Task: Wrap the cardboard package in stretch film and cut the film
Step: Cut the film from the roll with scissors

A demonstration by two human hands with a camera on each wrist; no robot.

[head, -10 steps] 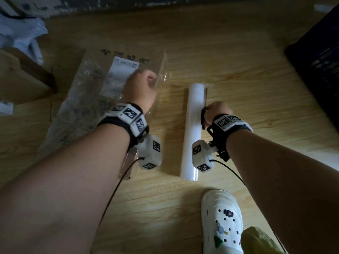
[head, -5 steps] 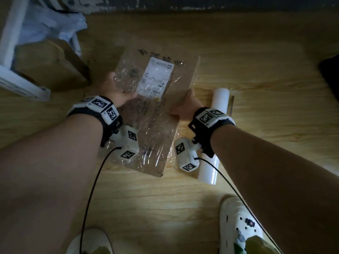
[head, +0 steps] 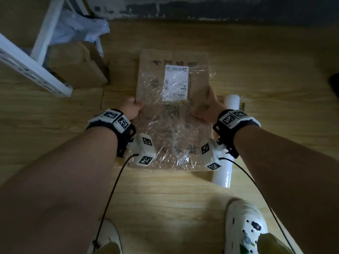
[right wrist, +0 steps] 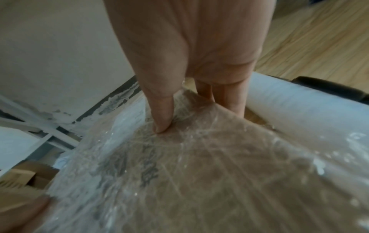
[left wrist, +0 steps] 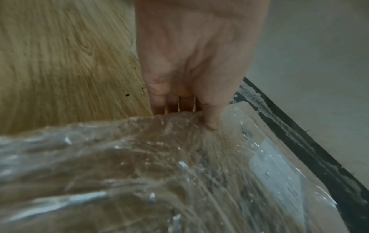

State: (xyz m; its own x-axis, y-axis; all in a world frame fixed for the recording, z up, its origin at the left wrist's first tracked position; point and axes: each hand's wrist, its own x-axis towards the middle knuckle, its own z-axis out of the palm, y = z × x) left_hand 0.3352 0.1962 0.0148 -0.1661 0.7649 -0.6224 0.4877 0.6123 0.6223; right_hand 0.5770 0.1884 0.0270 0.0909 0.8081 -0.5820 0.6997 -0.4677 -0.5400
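A flat brown cardboard package with a white label and crinkled stretch film over most of it is held above the wooden floor. My left hand grips its left edge, thumb on top and fingers underneath. My right hand grips the right edge the same way, thumb pressing the film. The white roll of stretch film lies on the floor just right of the package, partly behind my right wrist.
A white metal rack and brown cardboard boxes stand at the back left, with a pale plastic bag behind them. A dark baseboard runs along the wall. My white clogs are at the bottom.
My right hand left the film roll and took the package's right edge. My left hand shifted to the left edge. The package came from the left to the middle, squared up between both hands.
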